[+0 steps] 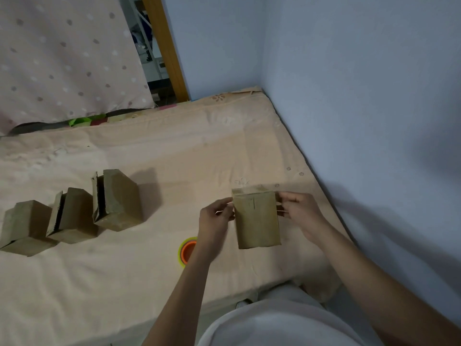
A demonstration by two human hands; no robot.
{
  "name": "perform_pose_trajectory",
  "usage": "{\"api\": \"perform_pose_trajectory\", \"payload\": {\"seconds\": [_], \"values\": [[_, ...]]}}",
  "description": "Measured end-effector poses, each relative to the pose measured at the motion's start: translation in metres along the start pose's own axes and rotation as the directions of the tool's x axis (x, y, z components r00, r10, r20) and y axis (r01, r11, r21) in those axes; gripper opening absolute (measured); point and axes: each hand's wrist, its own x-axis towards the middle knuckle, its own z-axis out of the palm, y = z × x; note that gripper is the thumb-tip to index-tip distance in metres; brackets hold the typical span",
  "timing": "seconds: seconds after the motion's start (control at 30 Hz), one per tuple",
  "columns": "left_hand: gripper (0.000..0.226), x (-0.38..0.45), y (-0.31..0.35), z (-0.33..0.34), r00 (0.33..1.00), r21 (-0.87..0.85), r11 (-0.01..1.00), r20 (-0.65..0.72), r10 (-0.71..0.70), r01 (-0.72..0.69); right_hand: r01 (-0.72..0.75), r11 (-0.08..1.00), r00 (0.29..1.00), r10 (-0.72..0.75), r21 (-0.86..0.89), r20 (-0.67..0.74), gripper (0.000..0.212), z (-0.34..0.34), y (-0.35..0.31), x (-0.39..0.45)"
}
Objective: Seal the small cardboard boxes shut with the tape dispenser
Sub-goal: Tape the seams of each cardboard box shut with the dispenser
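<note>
Your left hand point(216, 216) and right hand point(298, 211) pinch the held box point(257, 221) by its upper side edges, above the bed point(149, 283). No legible markings on it. Tape roll point(187, 250) lies beside your left wrist. Three boxes point(74, 213) stand further left.

Blue walls point(349, 71), peach mattress point(149, 151), dotted curtain point(62, 58)

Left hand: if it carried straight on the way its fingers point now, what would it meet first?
The left hand points rightward and already pinches the left edge of the held cardboard box, so that box comes first. Past it lies the right hand on the opposite edge.
</note>
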Motion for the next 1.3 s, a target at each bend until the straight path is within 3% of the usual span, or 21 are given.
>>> {"api": "perform_pose_trajectory", "payload": {"seconds": [0.13,0.27,0.53,0.7,0.9,1.07,1.3], "values": [[0.025,-0.002,0.002,0.0,0.999,-0.084,0.996,0.031,-0.021,0.024,0.02,0.998,1.0,-0.02,-0.062,-0.004,0.045,0.004,-0.001,0.004],[0.027,0.001,-0.02,-0.001,0.994,-0.05,0.994,0.051,-0.097,0.099,-0.074,0.993,0.997,0.075,-0.09,0.012,0.037,0.007,0.016,0.015],[0.024,0.018,-0.024,0.007,0.972,-0.122,0.966,0.084,-0.22,0.229,-0.215,0.975,0.977,0.215,0.064,0.011,0.022,0.0,0.022,0.037],[0.024,0.025,-0.024,0.008,0.956,-0.143,0.947,0.097,-0.275,0.287,-0.218,0.973,0.974,0.212,0.074,0.074,0.015,-0.003,0.016,0.041],[0.024,0.028,-0.027,0.007,0.948,-0.17,0.934,0.096,-0.302,0.315,-0.205,0.976,0.972,0.195,0.068,0.13,0.013,-0.003,0.017,0.043],[0.022,0.034,-0.028,0.008,0.942,-0.176,0.926,0.065,-0.328,0.335,-0.209,0.975,0.966,0.194,0.073,0.173,0.023,-0.005,0.022,0.046],[0.016,0.038,-0.029,0.018,0.965,-0.077,0.962,-0.003,-0.261,0.26,-0.196,0.979,0.978,0.192,0.047,0.084,0.017,0.008,0.015,0.045]]}}
